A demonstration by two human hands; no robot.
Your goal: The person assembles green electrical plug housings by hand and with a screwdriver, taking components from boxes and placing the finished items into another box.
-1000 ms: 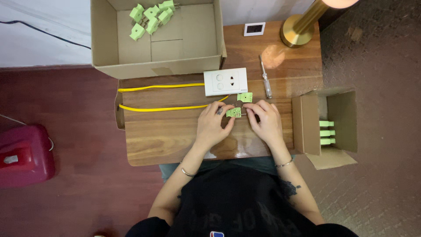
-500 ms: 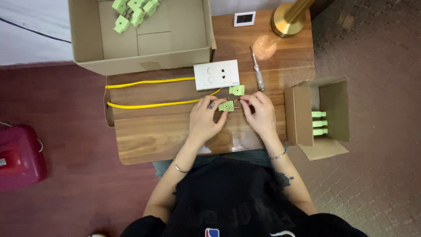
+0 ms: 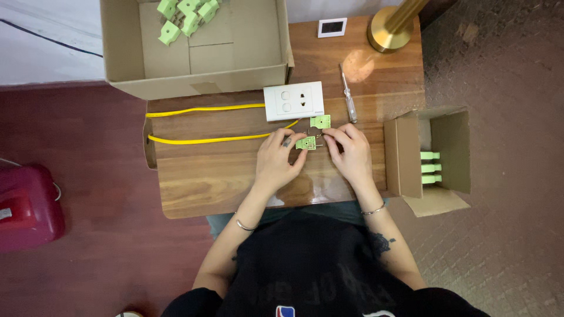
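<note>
My left hand (image 3: 280, 159) and my right hand (image 3: 350, 151) meet over the wooden table (image 3: 229, 176), both pinching a small light green plastic part (image 3: 306, 142) between their fingertips. A second green part (image 3: 320, 121) lies just beyond it on the table. A white socket plate (image 3: 294, 101) sits behind that, with two yellow wires (image 3: 205, 139) running left from under it. A screwdriver (image 3: 348, 101) lies right of the plate.
A large open cardboard box (image 3: 194, 53) with several green parts (image 3: 187, 12) stands at the back. A smaller box (image 3: 432, 158) holding green parts stands at the right. A brass lamp base (image 3: 390, 32) and small white display (image 3: 332, 27) are at the back right. A red object (image 3: 26, 205) sits on the floor left.
The view has shifted slightly. Both hands stay together on the green part and have barely moved.
</note>
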